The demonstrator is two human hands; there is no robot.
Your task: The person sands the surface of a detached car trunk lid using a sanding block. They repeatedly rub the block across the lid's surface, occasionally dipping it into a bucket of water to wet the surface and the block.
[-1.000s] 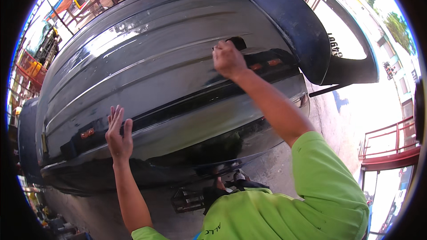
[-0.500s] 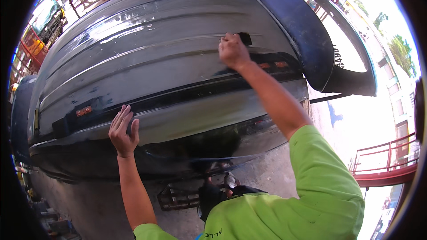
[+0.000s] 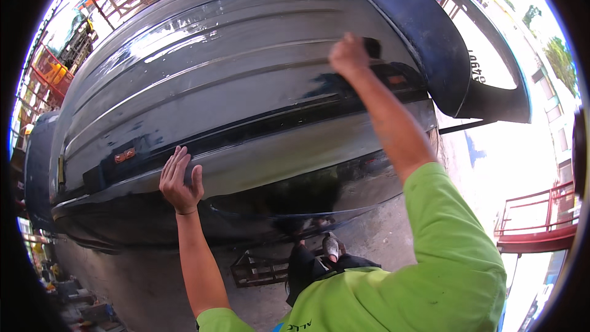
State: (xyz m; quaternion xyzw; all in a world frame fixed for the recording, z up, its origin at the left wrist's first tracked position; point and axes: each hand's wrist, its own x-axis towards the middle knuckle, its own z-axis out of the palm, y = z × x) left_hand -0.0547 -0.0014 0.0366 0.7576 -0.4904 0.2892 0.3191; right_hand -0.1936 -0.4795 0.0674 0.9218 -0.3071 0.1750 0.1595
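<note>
The small dark sanding block (image 3: pixel 371 46) sat pressed against the upper part of the big glossy grey ribbed vehicle panel (image 3: pixel 246 86), right beside a dark blue fender (image 3: pixel 430 43). The right hand (image 3: pixel 348 55) was curled tight around that block, arm stretched way out. Lower down, the left hand (image 3: pixel 180 178) lay flat and spread on the panel's bottom lip, holding nothing. Under it was grey concrete floor (image 3: pixel 153 283).

Glossy dark-grey car body (image 3: pixel 246 86), lime-green sleeve (image 3: pixel 455 252)
</note>
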